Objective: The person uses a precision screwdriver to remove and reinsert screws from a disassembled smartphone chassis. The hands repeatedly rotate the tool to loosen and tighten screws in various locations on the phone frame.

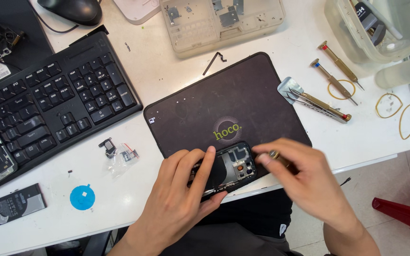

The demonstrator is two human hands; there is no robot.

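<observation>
Steadying an opened black phone [228, 168] at the near edge of a dark work mat [205, 109] on the white table [167, 71], the left hand [186, 194] grips its frame, fingers curled around it. The right hand [304, 180] pinches a small brass-tipped screwdriver [277, 156] beside the phone; keeping it upright would likely help. Farther off lie more screwdrivers [333, 76], tweezers [316, 103] and a keyboard [48, 104].

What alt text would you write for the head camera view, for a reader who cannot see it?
A person's left hand steadies an opened smartphone on a dark work mat, while the right hand holds a small screwdriver over it. A black keyboard, more screwdrivers and tweezers lie on the white table.
</observation>
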